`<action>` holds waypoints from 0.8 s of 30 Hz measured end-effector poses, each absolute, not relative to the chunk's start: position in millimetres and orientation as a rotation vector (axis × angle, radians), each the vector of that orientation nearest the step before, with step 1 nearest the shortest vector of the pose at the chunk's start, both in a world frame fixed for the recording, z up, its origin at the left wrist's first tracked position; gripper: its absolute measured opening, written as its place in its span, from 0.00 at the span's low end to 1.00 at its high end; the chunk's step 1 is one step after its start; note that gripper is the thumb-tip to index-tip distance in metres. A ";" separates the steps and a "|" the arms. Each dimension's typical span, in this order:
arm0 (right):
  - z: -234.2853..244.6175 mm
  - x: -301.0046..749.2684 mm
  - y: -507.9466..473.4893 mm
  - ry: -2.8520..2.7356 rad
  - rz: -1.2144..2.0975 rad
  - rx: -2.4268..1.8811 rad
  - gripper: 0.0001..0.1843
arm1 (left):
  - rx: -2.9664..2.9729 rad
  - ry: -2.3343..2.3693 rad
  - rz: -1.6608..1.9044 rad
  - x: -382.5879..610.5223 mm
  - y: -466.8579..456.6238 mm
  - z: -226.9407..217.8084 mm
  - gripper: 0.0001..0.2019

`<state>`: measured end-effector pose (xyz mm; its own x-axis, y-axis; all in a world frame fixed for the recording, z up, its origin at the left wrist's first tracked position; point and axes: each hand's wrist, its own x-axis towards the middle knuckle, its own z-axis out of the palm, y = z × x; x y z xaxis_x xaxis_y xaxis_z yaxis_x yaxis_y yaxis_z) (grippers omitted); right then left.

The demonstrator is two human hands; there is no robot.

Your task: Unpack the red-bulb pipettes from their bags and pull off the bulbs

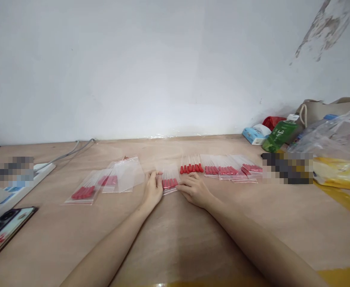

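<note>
Between my hands a clear zip bag (pixel 170 184) lies on the table with several thin clear sticks inside, their red ends toward me. My left hand (pixel 152 189) is closed on the bag's left edge, fingers pressed together. The fingers of my right hand (pixel 195 189) pinch its lower right corner. Just beyond my right hand lies a loose row of red-ended clear sticks (pixel 191 168). To its right are several overlapping filled bags (pixel 228 171). On the left are a filled bag (pixel 83 192) and flat bags without sticks (pixel 131 173).
A green bottle (pixel 280 135), a blue tissue pack (pixel 254 136) and plastic bags (pixel 333 135) crowd the back right. At left lie a white power strip (pixel 43 173) with a grey cable (pixel 73 151) and a phone (pixel 8 227). The wall (pixel 163 79) bounds the table's far edge.
</note>
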<state>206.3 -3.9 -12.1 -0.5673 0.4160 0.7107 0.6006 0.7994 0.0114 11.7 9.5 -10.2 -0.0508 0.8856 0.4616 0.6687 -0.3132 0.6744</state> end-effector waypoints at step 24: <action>-7.8 207.9 -5.7 -2.209 -0.237 -0.743 0.08 | 2.406 1.163 1.013 4.3 -6.5 -2.0 0.05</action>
<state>207.9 -5.7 -7.8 -0.5265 0.4352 0.7304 0.5804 0.8117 -0.0653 4.3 -6.5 -2.0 0.4288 0.7708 0.4711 0.5724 -0.6353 0.5185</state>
